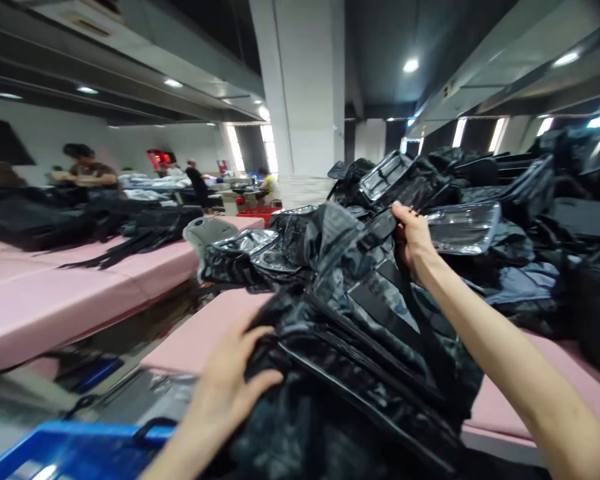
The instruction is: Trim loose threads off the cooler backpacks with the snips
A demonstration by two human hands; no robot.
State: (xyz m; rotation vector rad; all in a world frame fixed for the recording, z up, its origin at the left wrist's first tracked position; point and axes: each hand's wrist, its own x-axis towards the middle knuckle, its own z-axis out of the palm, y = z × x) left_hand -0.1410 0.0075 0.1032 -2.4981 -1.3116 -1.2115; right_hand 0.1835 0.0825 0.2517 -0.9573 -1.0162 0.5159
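Observation:
A dark camouflage bag [370, 333] with black straps and shiny panels fills the middle of the head view, lying over the edge of a pink table [205, 337]. My left hand [230, 380] grips its lower left edge, fingers curled into the fabric. My right hand [413, 237] is stretched forward and closed on the bag's upper strap. Behind it lies a heap of similar dark bags [480, 193] with clear plastic pockets.
A second pink table [55, 293] at the left carries black bags and straps. A blue crate [65, 453] sits at the bottom left. Several people work at tables far back left. A white pillar [307, 93] stands in the middle distance.

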